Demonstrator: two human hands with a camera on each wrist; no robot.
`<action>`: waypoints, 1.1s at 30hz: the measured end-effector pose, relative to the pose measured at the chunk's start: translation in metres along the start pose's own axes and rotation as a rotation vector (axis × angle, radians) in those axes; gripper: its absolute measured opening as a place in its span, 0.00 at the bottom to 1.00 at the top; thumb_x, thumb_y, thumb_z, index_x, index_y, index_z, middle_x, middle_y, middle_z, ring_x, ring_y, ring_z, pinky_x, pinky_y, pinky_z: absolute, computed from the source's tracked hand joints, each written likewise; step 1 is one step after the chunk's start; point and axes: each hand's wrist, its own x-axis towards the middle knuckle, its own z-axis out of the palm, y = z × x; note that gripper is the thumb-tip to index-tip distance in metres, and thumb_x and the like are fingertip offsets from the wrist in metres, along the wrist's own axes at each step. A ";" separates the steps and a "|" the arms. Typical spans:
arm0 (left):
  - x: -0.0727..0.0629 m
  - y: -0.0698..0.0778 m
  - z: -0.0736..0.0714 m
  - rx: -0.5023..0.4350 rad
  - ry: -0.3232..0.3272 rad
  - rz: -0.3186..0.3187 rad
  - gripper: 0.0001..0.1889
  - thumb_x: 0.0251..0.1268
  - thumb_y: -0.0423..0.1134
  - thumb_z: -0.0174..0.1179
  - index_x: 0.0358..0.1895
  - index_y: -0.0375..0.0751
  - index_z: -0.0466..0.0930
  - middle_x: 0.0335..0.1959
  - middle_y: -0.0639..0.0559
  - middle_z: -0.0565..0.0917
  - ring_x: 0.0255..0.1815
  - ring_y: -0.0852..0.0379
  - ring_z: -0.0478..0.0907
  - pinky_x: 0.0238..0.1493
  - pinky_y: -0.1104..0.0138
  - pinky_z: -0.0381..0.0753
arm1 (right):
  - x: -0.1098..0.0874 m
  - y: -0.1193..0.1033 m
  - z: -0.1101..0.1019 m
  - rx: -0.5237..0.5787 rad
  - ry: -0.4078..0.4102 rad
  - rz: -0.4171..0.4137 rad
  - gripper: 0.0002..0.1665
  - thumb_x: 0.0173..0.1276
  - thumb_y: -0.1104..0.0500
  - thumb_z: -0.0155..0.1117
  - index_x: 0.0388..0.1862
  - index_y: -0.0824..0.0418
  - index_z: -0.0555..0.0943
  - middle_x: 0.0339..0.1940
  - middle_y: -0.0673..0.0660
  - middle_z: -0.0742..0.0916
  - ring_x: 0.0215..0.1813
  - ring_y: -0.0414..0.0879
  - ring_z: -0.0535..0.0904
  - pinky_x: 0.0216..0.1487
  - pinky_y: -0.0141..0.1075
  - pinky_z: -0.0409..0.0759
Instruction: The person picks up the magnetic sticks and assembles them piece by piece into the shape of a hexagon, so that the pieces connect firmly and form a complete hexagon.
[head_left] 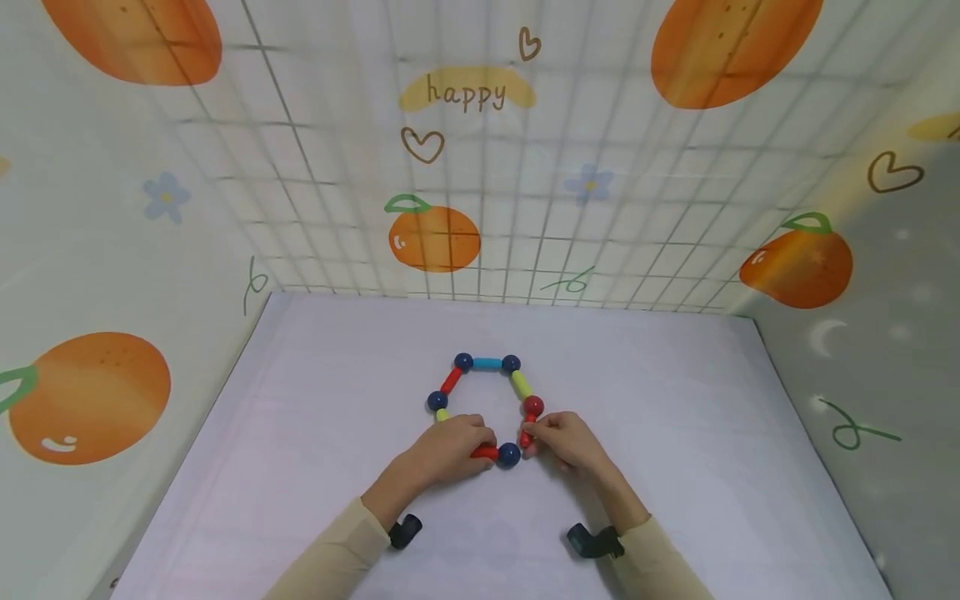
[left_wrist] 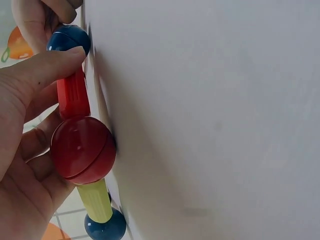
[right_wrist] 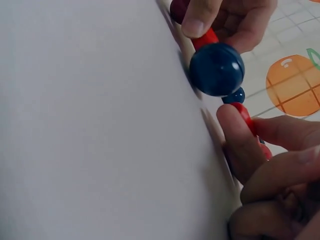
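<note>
A ring of magnetic building sticks and balls lies on the white table. On its near side, my left hand (head_left: 453, 446) grips a red magnetic stick (left_wrist: 74, 97) between thumb and fingers. One end of that stick meets a dark blue ball (head_left: 509, 454); a red ball (left_wrist: 84, 150) is at the other, hidden by the hand in the head view. My right hand (head_left: 570, 440) pinches another red magnetic stick (right_wrist: 243, 117) on the ring's right side. Its far end joins a red ball (head_left: 533, 406). In the right wrist view a small gap shows between its near end and the blue ball.
Farther round the ring are a yellow-green stick (head_left: 521, 385), a blue stick (head_left: 487, 364), a red stick (head_left: 452, 382) and dark blue balls (head_left: 437, 402). Printed fabric walls (head_left: 495, 167) enclose the table (head_left: 337, 358) at the back and both sides.
</note>
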 end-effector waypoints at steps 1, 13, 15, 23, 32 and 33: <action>0.000 0.001 0.000 0.004 0.002 -0.003 0.16 0.62 0.49 0.71 0.50 0.51 0.86 0.36 0.61 0.77 0.35 0.65 0.72 0.38 0.74 0.76 | 0.000 0.000 0.001 0.001 0.011 0.003 0.17 0.70 0.46 0.66 0.34 0.59 0.86 0.23 0.53 0.87 0.09 0.41 0.62 0.13 0.31 0.59; 0.002 0.005 0.006 0.020 0.006 -0.024 0.16 0.62 0.51 0.71 0.50 0.51 0.86 0.35 0.61 0.76 0.33 0.64 0.71 0.36 0.74 0.75 | -0.002 0.000 0.008 0.069 0.034 0.008 0.19 0.70 0.45 0.66 0.35 0.61 0.86 0.26 0.54 0.87 0.09 0.42 0.63 0.13 0.30 0.59; 0.002 0.006 0.006 0.022 0.007 -0.021 0.16 0.62 0.51 0.71 0.50 0.51 0.86 0.34 0.61 0.77 0.33 0.65 0.71 0.36 0.74 0.75 | -0.002 0.000 0.010 0.073 0.045 0.019 0.19 0.70 0.46 0.66 0.35 0.61 0.86 0.26 0.54 0.87 0.09 0.42 0.63 0.13 0.30 0.59; 0.003 0.008 0.009 0.021 0.014 -0.015 0.17 0.61 0.51 0.71 0.50 0.51 0.85 0.36 0.61 0.77 0.35 0.65 0.72 0.37 0.74 0.76 | -0.006 0.001 0.010 0.074 0.083 0.037 0.18 0.70 0.47 0.67 0.32 0.61 0.86 0.20 0.52 0.82 0.10 0.41 0.62 0.14 0.31 0.58; 0.003 0.011 0.011 0.045 0.023 0.035 0.16 0.62 0.51 0.71 0.50 0.51 0.86 0.34 0.62 0.76 0.33 0.65 0.71 0.35 0.76 0.74 | -0.011 0.005 0.006 0.041 0.087 0.052 0.18 0.68 0.45 0.67 0.32 0.59 0.87 0.18 0.52 0.83 0.10 0.42 0.63 0.14 0.31 0.58; 0.003 0.011 0.012 0.051 0.025 0.035 0.17 0.62 0.51 0.71 0.51 0.51 0.86 0.35 0.61 0.77 0.34 0.65 0.71 0.36 0.76 0.74 | -0.011 0.005 0.006 0.041 0.086 0.048 0.18 0.69 0.45 0.67 0.33 0.59 0.87 0.20 0.53 0.84 0.10 0.42 0.63 0.14 0.31 0.58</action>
